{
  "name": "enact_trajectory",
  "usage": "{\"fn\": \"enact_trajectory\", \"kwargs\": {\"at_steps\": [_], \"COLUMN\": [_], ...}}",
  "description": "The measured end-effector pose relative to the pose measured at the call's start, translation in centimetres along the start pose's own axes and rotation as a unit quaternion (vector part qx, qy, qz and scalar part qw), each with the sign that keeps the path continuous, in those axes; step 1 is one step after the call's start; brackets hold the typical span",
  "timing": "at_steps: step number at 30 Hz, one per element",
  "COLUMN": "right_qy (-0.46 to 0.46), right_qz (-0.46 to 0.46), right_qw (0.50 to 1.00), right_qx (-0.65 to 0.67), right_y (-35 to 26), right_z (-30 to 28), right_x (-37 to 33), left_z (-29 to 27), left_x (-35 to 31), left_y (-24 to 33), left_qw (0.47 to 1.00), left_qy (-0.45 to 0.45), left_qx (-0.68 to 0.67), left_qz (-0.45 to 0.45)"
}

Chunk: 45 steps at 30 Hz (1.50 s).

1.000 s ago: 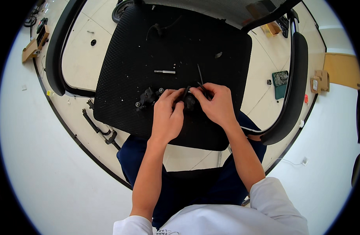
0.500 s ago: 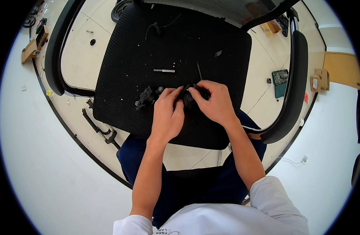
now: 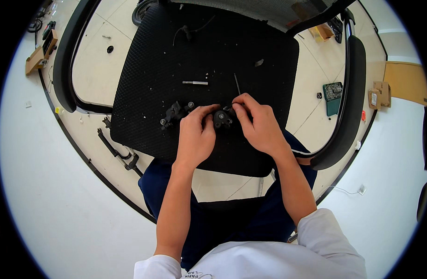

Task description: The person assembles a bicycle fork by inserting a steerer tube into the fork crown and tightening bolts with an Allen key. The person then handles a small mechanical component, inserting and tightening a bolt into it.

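Note:
On the black chair seat (image 3: 176, 60), my left hand (image 3: 196, 137) is closed round the side of a black part with a round face, which looks like a bicycle brake caliper (image 3: 222, 119). Just right of it, my right hand (image 3: 259, 123) has thumb and forefinger pinched together; what sits between them is dark and too small to name. A second black caliper (image 3: 174, 114) with silver bolts lies left of my left hand. Beyond my hands rest a short silver bit (image 3: 195, 83) and a thin dark rod (image 3: 237, 83), whose near end meets my right fingers.
Armrests flank the seat on the left (image 3: 64, 60) and right (image 3: 356, 93). A black piece with thin wires (image 3: 188, 33) lies toward the backrest. On the floor are a bicycle fork (image 3: 115, 151), a green case (image 3: 332, 95) and a cardboard box (image 3: 380, 94).
My hands have drawn apart, the right moving slightly right, and the caliper's round face now shows between them. The second caliper has stayed in place.

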State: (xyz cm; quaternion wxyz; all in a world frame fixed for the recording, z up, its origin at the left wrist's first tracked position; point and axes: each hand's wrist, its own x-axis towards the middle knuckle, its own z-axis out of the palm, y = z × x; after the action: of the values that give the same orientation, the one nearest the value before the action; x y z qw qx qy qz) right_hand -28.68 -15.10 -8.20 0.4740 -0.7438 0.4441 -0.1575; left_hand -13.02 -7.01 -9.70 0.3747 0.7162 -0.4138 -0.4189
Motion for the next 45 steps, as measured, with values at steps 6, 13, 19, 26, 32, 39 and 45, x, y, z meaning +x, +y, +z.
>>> {"fn": "enact_trajectory", "kwargs": {"at_steps": [6,13,19,26,32,39,45], "right_qy": [0.030,0.010,0.014,-0.021,-0.005,0.118,0.117], "right_qz": [-0.045,-0.044,-0.074,-0.066,-0.004,0.008,-0.005], "right_qw": [0.997,0.996,0.989,0.995,1.000,0.957,0.946], "right_qx": [-0.063,-0.072,-0.125,-0.078,-0.007,0.265,0.302], "right_y": [0.8,0.7,0.5,0.2,-0.6,-0.2,-0.4], "right_z": [0.5,0.5,0.3,-0.2,-0.5,-0.6,-0.2], "right_x": [-0.2,-0.2,-0.2,-0.2,-0.4,0.0,0.0], "left_z": [0.0,-0.3,-0.8,-1.9,-1.8,-1.5,-1.8], "left_x": [0.0,-0.1,0.1,0.0,0.2,0.3,0.3], "left_y": [-0.5,-0.3,-0.3,-0.5,-0.5,-0.5,0.4], "left_qw": [1.000,0.999,0.993,0.986,0.983,0.986,0.983], "left_qy": [0.003,-0.017,-0.058,-0.088,-0.094,-0.096,-0.126], "left_qx": [-0.010,-0.020,-0.072,-0.095,-0.114,-0.088,-0.040], "left_qz": [0.007,-0.030,-0.079,-0.108,-0.106,-0.106,-0.126]}}
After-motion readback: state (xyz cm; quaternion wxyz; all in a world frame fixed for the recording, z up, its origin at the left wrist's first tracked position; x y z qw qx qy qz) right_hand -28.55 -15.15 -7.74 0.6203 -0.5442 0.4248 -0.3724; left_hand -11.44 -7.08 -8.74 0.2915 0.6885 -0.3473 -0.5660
